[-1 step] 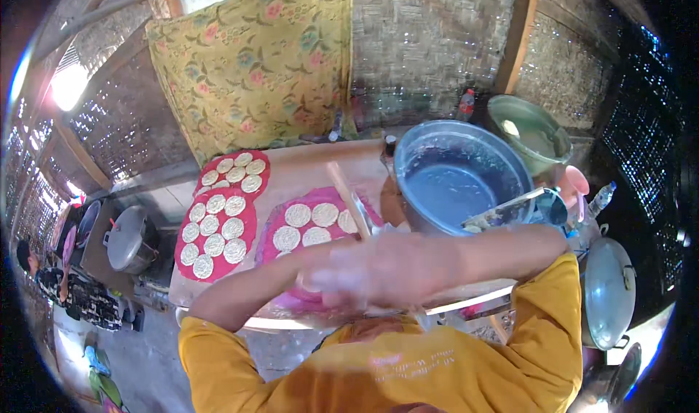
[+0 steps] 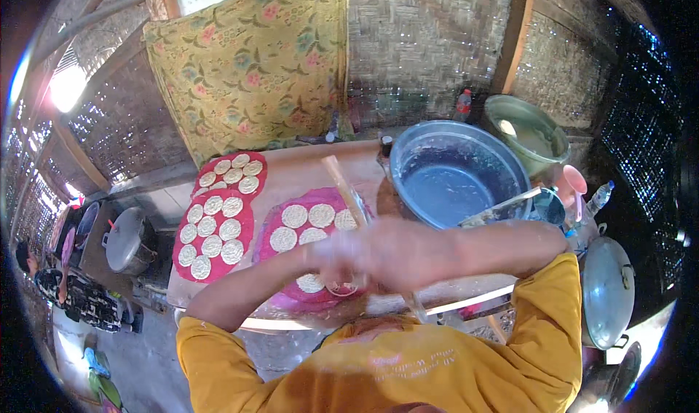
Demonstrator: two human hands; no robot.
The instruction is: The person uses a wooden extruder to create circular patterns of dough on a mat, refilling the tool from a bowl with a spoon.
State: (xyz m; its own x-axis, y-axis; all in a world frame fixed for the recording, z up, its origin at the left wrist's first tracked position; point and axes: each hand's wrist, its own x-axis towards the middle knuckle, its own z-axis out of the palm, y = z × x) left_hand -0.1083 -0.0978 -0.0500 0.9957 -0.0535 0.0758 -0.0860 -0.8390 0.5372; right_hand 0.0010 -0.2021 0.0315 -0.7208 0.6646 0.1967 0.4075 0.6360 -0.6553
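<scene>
My left hand and my right hand are together over the near part of a pink round sheet, both smeared by motion. Their fingers cannot be made out, nor whether they hold anything. Pale, flat dough discs lie in rows on this sheet, some hidden behind my hands. Close under my fingers a thin, ring-like outline shows on the pink. A long pale stick lies slantwise on the table, its middle covered by my hands.
Further left on the table are two pink sheets bearing more discs. At right stand a large blue basin, a green tub, a pink dipper and a big metal pan. A person is at far left, by a lidded pot.
My hands have shifted slightly, uncovering a disc and the ring-like outline near the sheet's front edge. The whole view has moved a little.
</scene>
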